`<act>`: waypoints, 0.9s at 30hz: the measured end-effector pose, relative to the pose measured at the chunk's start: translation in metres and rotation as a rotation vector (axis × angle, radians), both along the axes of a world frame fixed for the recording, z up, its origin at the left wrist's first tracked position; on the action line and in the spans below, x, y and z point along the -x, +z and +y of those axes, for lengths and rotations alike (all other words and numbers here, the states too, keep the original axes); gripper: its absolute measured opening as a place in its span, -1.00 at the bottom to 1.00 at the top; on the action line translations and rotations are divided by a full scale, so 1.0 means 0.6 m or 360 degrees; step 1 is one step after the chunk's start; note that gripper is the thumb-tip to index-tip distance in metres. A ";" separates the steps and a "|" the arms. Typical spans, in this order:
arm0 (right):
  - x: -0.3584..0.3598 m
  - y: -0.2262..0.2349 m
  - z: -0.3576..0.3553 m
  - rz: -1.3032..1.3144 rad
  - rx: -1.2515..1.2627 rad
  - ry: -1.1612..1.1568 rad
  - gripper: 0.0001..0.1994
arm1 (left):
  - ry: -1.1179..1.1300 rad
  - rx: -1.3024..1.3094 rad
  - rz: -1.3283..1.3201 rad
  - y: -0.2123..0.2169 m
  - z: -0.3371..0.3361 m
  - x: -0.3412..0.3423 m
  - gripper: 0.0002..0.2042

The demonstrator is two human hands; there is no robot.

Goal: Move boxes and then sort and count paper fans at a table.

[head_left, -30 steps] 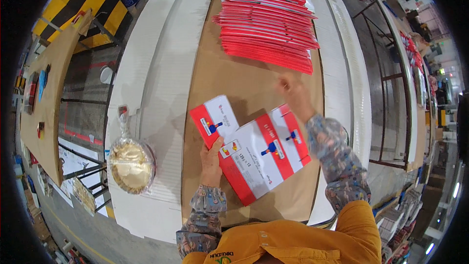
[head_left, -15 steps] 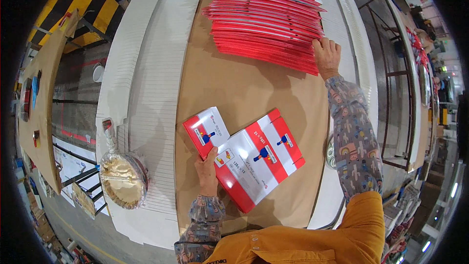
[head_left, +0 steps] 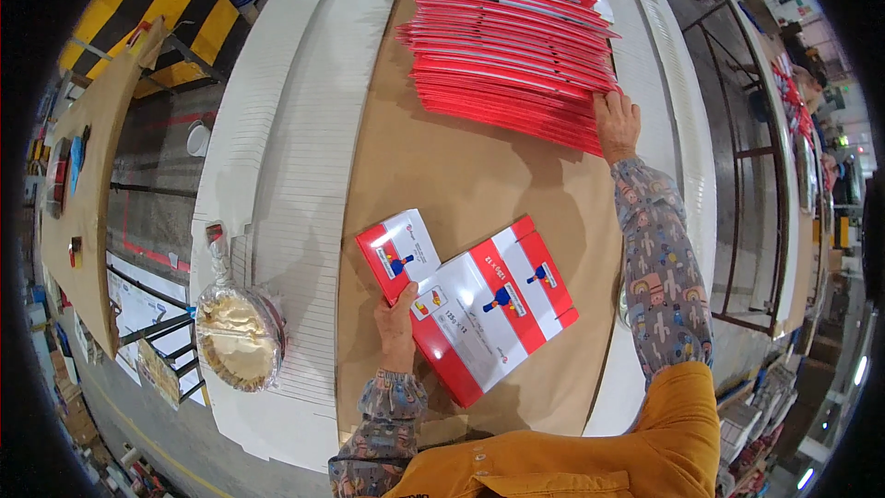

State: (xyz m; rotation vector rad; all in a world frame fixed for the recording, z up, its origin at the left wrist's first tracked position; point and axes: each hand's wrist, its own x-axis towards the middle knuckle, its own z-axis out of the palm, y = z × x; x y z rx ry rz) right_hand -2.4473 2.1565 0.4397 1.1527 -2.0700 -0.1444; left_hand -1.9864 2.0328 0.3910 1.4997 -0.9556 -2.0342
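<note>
While the left hand (head_left: 397, 330) grips the red-and-white carton (head_left: 502, 309), the right hand (head_left: 617, 125) contacts the carton stack (head_left: 507, 60) at its right side, grip closure indeterminable.

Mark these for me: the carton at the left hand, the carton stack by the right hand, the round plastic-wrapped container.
Carton (head_left: 495, 312): head view, middle of its large printed panel.
Carton stack (head_left: 507, 57): head view, middle of its red edges.
Round container (head_left: 240, 339): head view, its pale top.

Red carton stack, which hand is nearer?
Right: your right hand touches the carton stack at its right edge; your left hand is farther away, on the loose carton.
</note>
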 end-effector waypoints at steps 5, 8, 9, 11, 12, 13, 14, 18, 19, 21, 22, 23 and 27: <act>-0.017 0.070 -0.001 0.0053 0.0003 0.0148 -0.85 | 0.0021 0.0009 0.0069 0.002 0.007 0.007 -0.65; -0.111 0.099 -0.010 -0.0188 -0.0049 0.0289 -0.93 | 0.0026 -0.0049 -0.0101 -0.004 0.007 0.003 -0.69; -0.150 0.116 -0.007 -0.0326 -0.0063 0.0344 -0.95 | 0.0059 -0.0053 -0.0107 -0.005 0.007 0.006 -0.69; -0.235 0.131 0.006 -0.0573 -0.0127 0.0395 -0.95 | 0.0109 -0.0001 0.0020 -0.017 0.007 0.002 -0.69; -0.280 0.142 0.017 -0.0660 -0.0146 0.0407 -0.94 | 0.0087 -0.0003 0.0026 -0.014 0.005 0.004 -0.67; -0.323 0.151 0.027 -0.0750 -0.0166 0.0420 -0.93 | 0.0067 -0.0003 0.0029 -0.010 0.003 0.008 -0.66; -0.363 0.156 0.036 -0.0889 -0.0198 0.0431 -0.92 | 0.0090 0.0094 0.0021 -0.013 0.000 0.010 -0.65; -0.506 0.106 0.100 -0.1212 -0.0295 0.0423 -0.82 | 0.0037 0.0255 -0.0158 -0.041 0.000 0.012 -0.57; -0.538 0.089 0.112 -0.1399 -0.0367 0.0362 -0.79 | 0.0016 0.0233 -0.0170 -0.043 0.002 0.018 -0.54; -0.600 0.082 0.104 -0.1869 -0.0335 0.0310 -0.64 | 0.0021 0.0210 -0.0188 -0.059 0.004 0.019 -0.51; -0.620 0.066 0.107 -0.1942 -0.0391 0.0288 -0.48 | -0.0011 0.0211 -0.0184 -0.072 0.003 0.017 -0.47; -0.639 0.066 0.102 -0.1943 -0.0406 0.0316 -0.48 | -0.0037 0.0215 -0.0183 -0.092 0.001 0.010 -0.43; -0.700 0.061 0.102 -0.1912 -0.0198 0.0406 -0.30 | -0.0086 0.0315 -0.0446 -0.110 0.003 0.010 -0.37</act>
